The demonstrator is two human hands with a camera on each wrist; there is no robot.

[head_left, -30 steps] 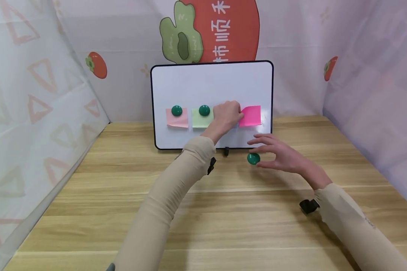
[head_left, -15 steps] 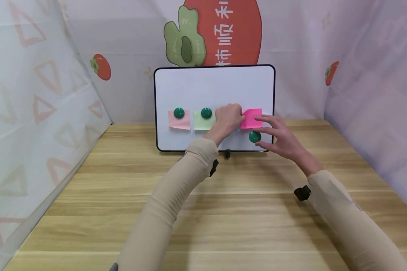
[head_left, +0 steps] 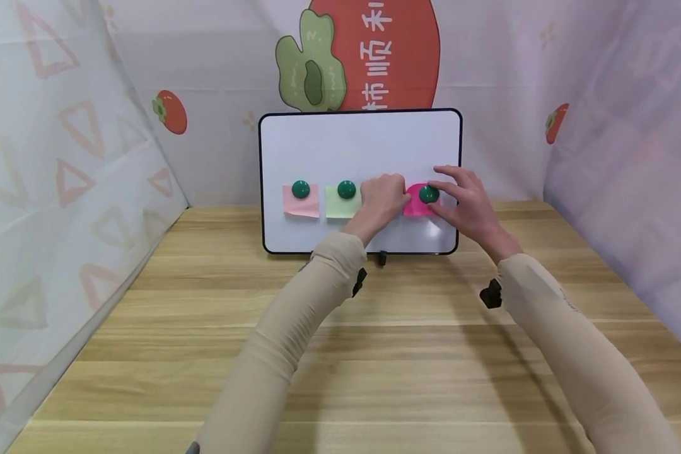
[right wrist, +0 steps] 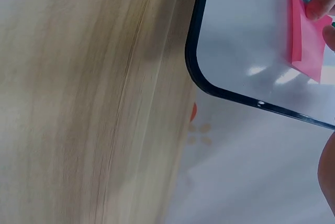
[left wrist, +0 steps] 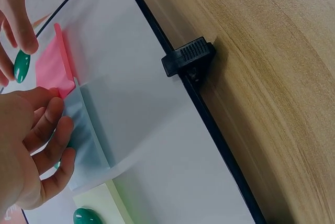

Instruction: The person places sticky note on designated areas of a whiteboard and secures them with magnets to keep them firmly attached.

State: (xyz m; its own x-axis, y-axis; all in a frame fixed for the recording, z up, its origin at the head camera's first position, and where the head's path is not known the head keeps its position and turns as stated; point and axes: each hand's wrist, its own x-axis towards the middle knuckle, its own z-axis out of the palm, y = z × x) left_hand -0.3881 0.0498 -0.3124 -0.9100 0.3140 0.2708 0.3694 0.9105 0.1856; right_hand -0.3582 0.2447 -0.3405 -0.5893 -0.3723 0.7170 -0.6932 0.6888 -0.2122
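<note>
A bright pink sticky note [head_left: 415, 207] lies against the whiteboard [head_left: 357, 145] at its right side. My left hand [head_left: 382, 200] pinches the left edge of this note between thumb and finger, its other fingers curled. My right hand [head_left: 472, 205] holds a round green magnet [head_left: 429, 193] by thumb and fingertips over the note's upper part; whether it touches the paper I cannot tell. In the left wrist view a blue sticky note [left wrist: 86, 135] sits beside the pink one, partly behind my left fingers. Most of my right hand lies outside the right wrist view.
On the board's left, a pale pink note [head_left: 301, 208] and a pale green note [head_left: 339, 209] each carry a green magnet near the top. A black clip foot [left wrist: 189, 56] supports the board's lower edge on the wooden table [head_left: 374, 353]. Printed cloth hangs around.
My right hand has risen from just above the table to the bright pink note, carrying the green magnet. My left hand has stayed at the note's edge. The head view has shifted slightly.
</note>
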